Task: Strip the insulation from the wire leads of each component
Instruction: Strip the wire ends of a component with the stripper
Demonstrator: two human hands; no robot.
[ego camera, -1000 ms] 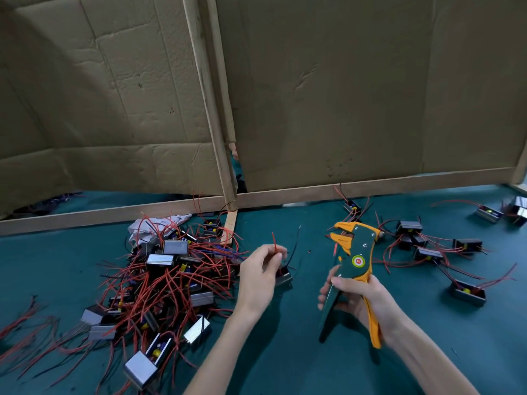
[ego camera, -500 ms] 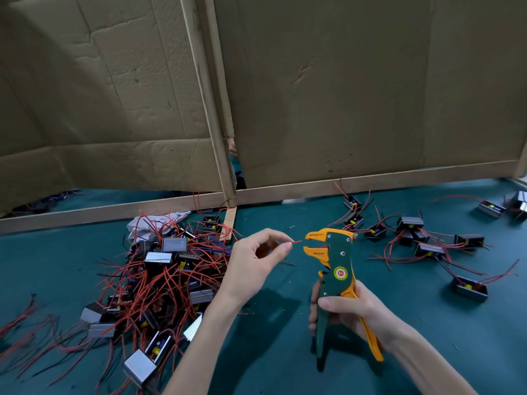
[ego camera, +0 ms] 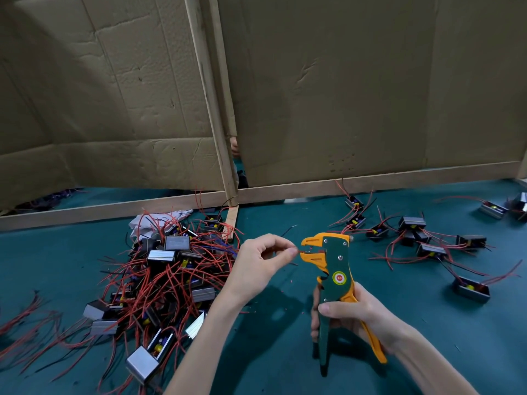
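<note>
wire (ego camera: 299, 251), red, shows only as a short bit between the left hand's fingertips and the mouth of the stripper (ego camera: 336, 269), its tip at the orange jaws. the left hand (ego camera: 262, 260) pinches it between thumb and forefinger, the other fingers curled under; whether a component sits inside that hand cannot be told. a thin black lead (ego camera: 288, 230) rises from behind the hand. the right hand (ego camera: 359, 317) is wrapped round both handles of the stripper and holds it upright above the mat (ego camera: 285, 360), head pointing left; the jaws stand slightly apart.

left of the hands, a pile (ego camera: 171, 269) of small metal-cased components lies tangled in red and black leads on the green mat, with a white cloth (ego camera: 159, 220) at its far edge. right of the stripper, well apart from the pile, loose components (ego camera: 427, 248) lie scattered singly, their leads spread out. a wooden rail (ego camera: 114, 209) runs across the back of the mat, and cardboard (ego camera: 356, 95) stands behind it.
</note>
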